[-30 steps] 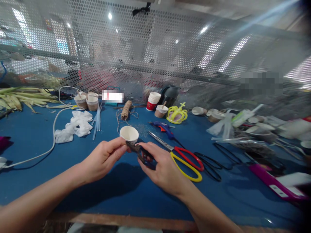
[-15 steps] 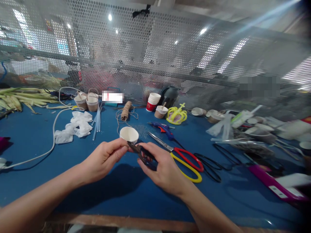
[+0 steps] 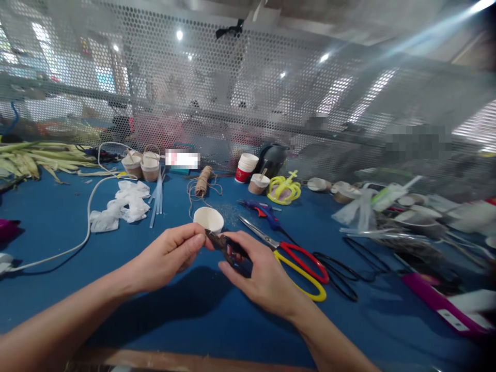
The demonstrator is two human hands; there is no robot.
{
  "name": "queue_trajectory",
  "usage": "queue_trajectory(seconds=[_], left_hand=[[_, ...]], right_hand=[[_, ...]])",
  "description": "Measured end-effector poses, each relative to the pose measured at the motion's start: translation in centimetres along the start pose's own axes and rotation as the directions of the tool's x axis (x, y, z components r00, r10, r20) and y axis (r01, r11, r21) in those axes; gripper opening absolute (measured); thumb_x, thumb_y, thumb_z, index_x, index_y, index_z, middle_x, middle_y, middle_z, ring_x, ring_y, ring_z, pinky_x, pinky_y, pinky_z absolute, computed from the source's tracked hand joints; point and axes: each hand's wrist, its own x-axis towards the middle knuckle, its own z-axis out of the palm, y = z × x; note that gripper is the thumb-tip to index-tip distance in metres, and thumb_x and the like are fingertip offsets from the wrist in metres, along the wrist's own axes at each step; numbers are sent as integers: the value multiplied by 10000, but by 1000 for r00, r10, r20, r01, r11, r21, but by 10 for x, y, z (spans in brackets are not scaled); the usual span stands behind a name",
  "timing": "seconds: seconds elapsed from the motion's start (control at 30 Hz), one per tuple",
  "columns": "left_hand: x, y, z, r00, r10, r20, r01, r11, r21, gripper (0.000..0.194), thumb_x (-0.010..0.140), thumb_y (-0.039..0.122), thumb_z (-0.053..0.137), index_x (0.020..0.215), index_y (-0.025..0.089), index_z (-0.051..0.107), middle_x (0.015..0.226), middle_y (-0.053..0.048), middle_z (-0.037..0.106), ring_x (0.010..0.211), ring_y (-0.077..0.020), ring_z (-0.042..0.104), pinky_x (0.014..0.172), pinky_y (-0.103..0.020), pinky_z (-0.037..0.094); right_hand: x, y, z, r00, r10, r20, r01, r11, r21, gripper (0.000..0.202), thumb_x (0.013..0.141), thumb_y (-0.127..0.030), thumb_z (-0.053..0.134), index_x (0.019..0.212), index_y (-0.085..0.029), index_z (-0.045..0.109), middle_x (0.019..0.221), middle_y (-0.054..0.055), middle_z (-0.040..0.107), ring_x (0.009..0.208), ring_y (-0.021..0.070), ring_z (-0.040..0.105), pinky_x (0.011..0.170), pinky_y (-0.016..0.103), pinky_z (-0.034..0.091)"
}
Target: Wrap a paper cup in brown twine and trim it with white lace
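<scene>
My right hand (image 3: 259, 268) is wrapped round the dark handles of a pair of pliers (image 3: 217, 239), its jaws pointing up and left. The fingertips of my left hand (image 3: 176, 256) are pinched together beside the jaw tips; whatever they hold is hidden or too small to make out. Just beyond the fingers stands a white paper cup (image 3: 209, 219), partly covered by the hands. To the right lie scissors (image 3: 298, 258) with one red and one yellow handle, and behind them a blue glue gun (image 3: 263, 212).
Clear glue sticks (image 3: 156, 199), crumpled white tissue (image 3: 126, 204) and a twine spool (image 3: 203, 181) lie farther back. A yellow crown-shaped piece (image 3: 284, 188) stands near stacked cups (image 3: 246, 168). Plastic scraps (image 3: 368, 206) clutter the right. A white cable (image 3: 89, 212) curves across the left.
The view has shifted slightly, so the whole scene sits a little lower and to the right. The pliers and both hands keep nearly the same pose; the pliers' handles look slightly more spread.
</scene>
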Motion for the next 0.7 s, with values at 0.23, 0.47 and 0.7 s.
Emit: queue_trajectory(seconds=[0.23, 0.47, 0.7], left_hand=[[0, -1, -2, 994, -73, 87, 91, 970, -227, 275, 881, 417, 438, 808, 166, 524, 457, 109, 262, 404, -50, 176, 396, -172, 197], [2, 0, 1, 998, -13, -55, 17, 998, 60, 274, 893, 385, 388, 787, 163, 508, 492, 94, 285, 437, -63, 239, 408, -184, 209], [0, 4, 0, 985, 104, -137, -41, 916, 399, 256, 897, 293, 363, 814, 145, 555, 531, 73, 376, 485, -65, 335, 459, -181, 280]], right_hand=[[-2, 2, 3, 1000, 21, -8, -21, 1000, 4, 291, 774, -179, 571, 1061, -133, 562, 847, 62, 606, 674, 147, 553, 604, 254, 475], [-1, 0, 3, 997, 82, -8, -82, 997, 14, 245, 780, -197, 558, 1017, -150, 601, 858, 69, 642, 721, 166, 590, 667, 278, 476], [3, -2, -5, 944, 182, 275, -260, 925, 279, 377, 821, -319, 545, 1161, -159, 543, 939, 50, 642, 776, 151, 599, 662, 249, 471]])
